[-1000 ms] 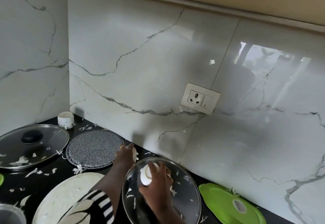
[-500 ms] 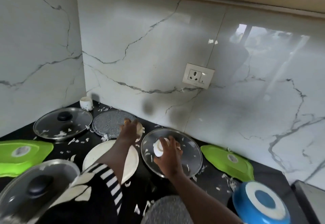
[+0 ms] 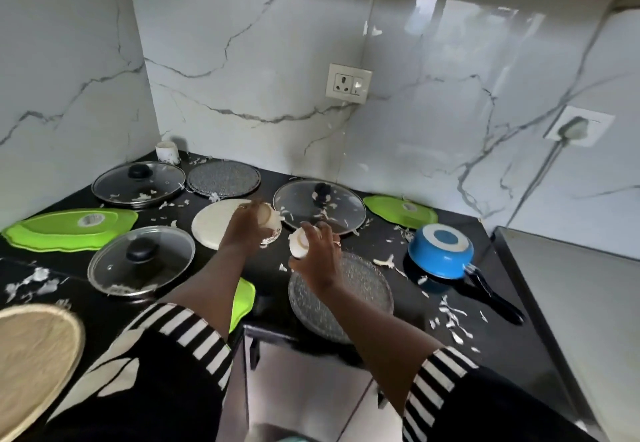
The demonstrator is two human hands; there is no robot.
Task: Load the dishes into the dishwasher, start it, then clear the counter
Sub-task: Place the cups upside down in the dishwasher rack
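Note:
My left hand (image 3: pixel 246 226) grips a small white cup (image 3: pixel 270 222) just above the black counter, over the right edge of a white plate (image 3: pixel 211 223). My right hand (image 3: pixel 317 254) holds a second small white cup (image 3: pixel 298 244), lifted above a speckled grey plate (image 3: pixel 360 289). Behind both hands a glass lid with a black knob (image 3: pixel 320 204) lies flat. Two more glass lids (image 3: pixel 138 183) (image 3: pixel 140 260) sit to the left. An upside-down blue saucepan (image 3: pixel 441 251) rests at the right, its black handle pointing toward me.
Green trays (image 3: pixel 69 228) (image 3: pixel 400 211) lie left and right, and a third green piece (image 3: pixel 242 299) shows under my left arm. A speckled plate (image 3: pixel 223 178) and a white cup (image 3: pixel 167 152) stand at the back. White scraps litter the counter. A woven tray (image 3: pixel 34 355) is front left; a steel surface (image 3: pixel 571 285) is right.
Both hands have pulled back toward me, each lifting a small white cup off the counter near the glass lid. The view has tilted down and widened.

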